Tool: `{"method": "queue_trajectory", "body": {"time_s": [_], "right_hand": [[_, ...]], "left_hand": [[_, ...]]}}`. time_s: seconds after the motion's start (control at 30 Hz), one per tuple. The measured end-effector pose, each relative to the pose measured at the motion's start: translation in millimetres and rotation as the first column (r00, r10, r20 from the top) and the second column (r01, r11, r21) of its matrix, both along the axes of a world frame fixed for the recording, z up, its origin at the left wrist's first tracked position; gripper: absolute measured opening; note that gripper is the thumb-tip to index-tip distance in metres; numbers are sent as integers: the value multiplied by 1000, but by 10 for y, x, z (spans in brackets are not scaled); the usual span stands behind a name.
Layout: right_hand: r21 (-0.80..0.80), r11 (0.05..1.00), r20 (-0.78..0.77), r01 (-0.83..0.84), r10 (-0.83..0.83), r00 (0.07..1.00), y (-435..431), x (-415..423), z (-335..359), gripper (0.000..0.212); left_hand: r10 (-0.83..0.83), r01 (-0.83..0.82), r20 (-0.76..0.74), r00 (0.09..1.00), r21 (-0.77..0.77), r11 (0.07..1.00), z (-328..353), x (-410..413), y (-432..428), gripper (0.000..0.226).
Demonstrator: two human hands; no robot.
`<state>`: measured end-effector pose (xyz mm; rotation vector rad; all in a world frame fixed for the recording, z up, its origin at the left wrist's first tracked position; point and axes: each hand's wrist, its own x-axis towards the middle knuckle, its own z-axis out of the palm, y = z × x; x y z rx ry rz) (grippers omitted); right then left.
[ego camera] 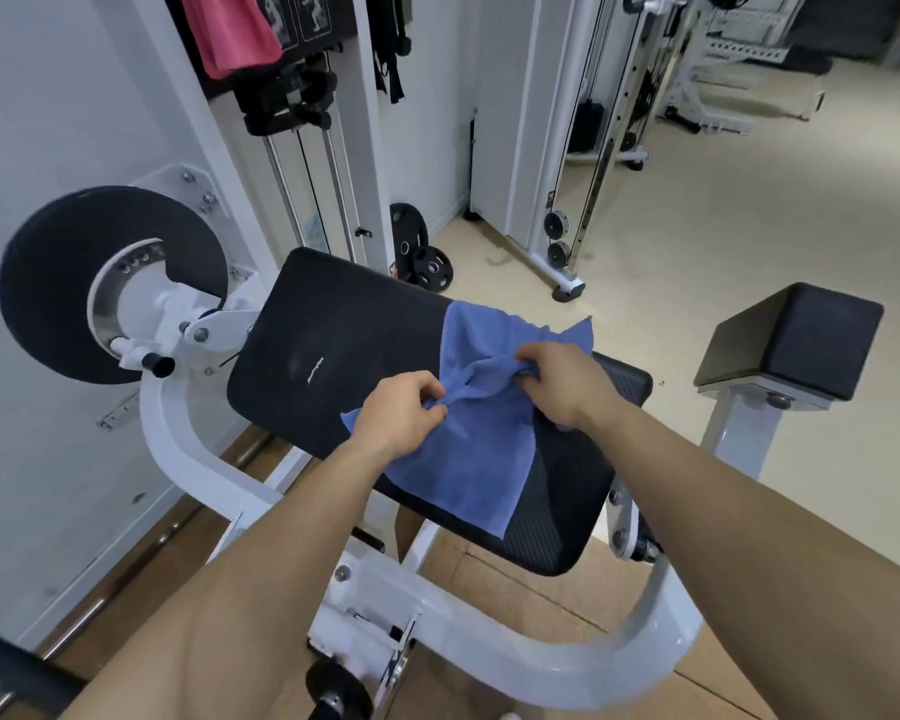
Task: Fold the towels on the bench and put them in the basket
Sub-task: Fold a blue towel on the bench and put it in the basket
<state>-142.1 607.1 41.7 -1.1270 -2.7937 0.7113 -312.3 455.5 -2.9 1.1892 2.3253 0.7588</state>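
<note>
A blue towel [471, 459] lies crumpled across the black padded bench [333, 350], one end spread toward the far edge and the other draped toward me. My left hand [398, 418] pinches a bunched fold on the towel's left side. My right hand [559, 379] grips another bunch of the cloth a little further right and further away. The towel is gathered and creased between the two hands. No basket is in view.
The bench sits on a white curved machine frame [489, 662] with a black round disc [110, 283] at left. A black pad on a white post [791, 350] stands at right. Weight plates [419, 257] lean by the wall. A pink cloth [230, 31] hangs at top.
</note>
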Motion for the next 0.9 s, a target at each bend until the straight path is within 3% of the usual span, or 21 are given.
{"method": "queue_trajectory", "body": {"time_s": [0.27, 0.43, 0.6, 0.9], "right_hand": [[23, 994, 117, -110, 106, 987, -727, 258, 526, 33], [67, 987, 187, -147, 133, 973, -1163, 457, 750, 20], [108, 978, 142, -177, 161, 977, -1521, 627, 982, 8], [86, 961, 23, -262, 261, 965, -2284, 854, 1439, 18]], "left_hand": [[-18, 21, -28, 999, 104, 994, 480, -25, -687, 8], [38, -31, -56, 998, 130, 991, 731, 37, -1131, 9], [56, -43, -82, 995, 148, 988, 965, 144, -1575, 9], [144, -117, -147, 979, 178, 977, 1381, 527, -2537, 8]]}}
